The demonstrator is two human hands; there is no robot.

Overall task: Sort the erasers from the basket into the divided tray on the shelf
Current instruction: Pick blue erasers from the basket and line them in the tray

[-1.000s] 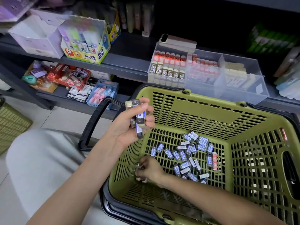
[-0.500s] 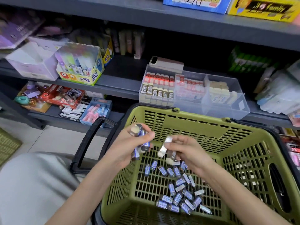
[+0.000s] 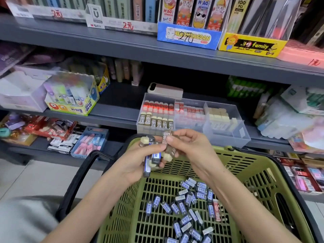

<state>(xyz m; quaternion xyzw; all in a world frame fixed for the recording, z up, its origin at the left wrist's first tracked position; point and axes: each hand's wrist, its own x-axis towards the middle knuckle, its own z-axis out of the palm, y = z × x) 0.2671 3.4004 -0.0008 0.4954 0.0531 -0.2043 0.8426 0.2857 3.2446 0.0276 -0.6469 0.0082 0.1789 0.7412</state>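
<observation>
A green basket (image 3: pixel 259 174) sits in front of me with several blue-sleeved erasers (image 3: pixel 185 211) loose on its floor. On the middle shelf stands the clear divided tray (image 3: pixel 228 135), its sections holding rows of red, brown 2B and cream erasers. My left hand (image 3: pixel 135 162) grips a bundle of blue and brown-sleeved erasers (image 3: pixel 152 158) above the basket's far rim. My right hand (image 3: pixel 189 146) touches the left one and pinches brown-sleeved erasers (image 3: pixel 169 144).
A phone (image 3: pixel 165 91) lies behind the tray. A glue-stick box (image 3: pixel 73 97) stands on the shelf to the left, packets to the right. The basket's black handle (image 3: pixel 77 183) hangs at its left. The top shelf carries stationery boxes. My knee is at lower left.
My right hand came up out of the basket with erasers and met my left hand. Both hands rose toward the tray as my view tilted up.
</observation>
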